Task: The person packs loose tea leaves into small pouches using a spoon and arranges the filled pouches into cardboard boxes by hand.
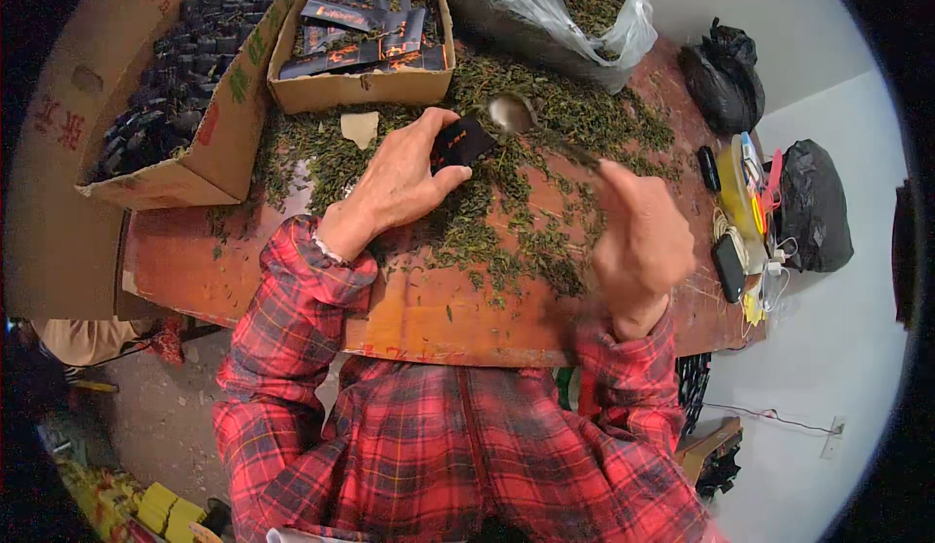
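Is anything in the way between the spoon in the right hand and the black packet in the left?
Nothing visible stands between them: the bowl of the spoon is right beside the packet, and loose leaves lie on the table below.

Left grip (pixel 397 181) pinched, right grip (pixel 645 241) fist-like

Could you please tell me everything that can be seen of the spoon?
The spoon looks metallic, with a rounded, shiny, silvery bowl and a slender, darker handle. The right hand grips the handle's end, and the spoon slants from there toward the upper left of the view. Its bowl is over the loose leaves, close to the black packet; whether they touch is unclear.
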`<control>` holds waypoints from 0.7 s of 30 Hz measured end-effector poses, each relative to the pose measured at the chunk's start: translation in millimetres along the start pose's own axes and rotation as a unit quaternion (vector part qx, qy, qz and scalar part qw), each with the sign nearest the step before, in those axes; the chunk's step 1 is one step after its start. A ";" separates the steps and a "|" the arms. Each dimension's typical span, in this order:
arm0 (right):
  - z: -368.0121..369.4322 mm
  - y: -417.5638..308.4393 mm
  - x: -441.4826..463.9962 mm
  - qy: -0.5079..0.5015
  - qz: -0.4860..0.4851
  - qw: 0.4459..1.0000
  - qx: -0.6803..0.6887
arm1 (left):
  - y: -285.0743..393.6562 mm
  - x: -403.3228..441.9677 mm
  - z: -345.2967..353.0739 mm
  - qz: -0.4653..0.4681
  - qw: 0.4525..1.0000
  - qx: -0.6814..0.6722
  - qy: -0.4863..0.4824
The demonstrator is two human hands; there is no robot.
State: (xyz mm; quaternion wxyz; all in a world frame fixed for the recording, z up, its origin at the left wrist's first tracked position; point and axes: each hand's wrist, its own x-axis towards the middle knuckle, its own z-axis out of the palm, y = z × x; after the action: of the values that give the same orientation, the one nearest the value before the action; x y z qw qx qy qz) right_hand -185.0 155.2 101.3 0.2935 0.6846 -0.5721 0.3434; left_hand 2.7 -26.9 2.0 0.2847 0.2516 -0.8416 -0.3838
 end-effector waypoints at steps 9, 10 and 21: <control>-4.3 34.0 -39.0 -0.054 0.205 0.977 -0.010 | -14.0 1.3 2.5 0.026 0.997 0.052 0.050; -4.8 37.4 -43.7 -0.059 0.225 0.973 -0.004 | -13.5 1.8 1.6 0.017 0.998 0.044 0.047; 38.1 31.8 -58.9 -0.024 0.369 0.913 0.172 | -7.7 10.5 4.0 -0.020 1.000 -0.006 -0.010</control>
State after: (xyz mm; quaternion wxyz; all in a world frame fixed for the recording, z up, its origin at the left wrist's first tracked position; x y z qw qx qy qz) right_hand -217.7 153.7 31.6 0.0097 0.4725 -0.7228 0.5043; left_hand -5.9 -36.1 -3.3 0.2694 0.2630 -0.8369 -0.3974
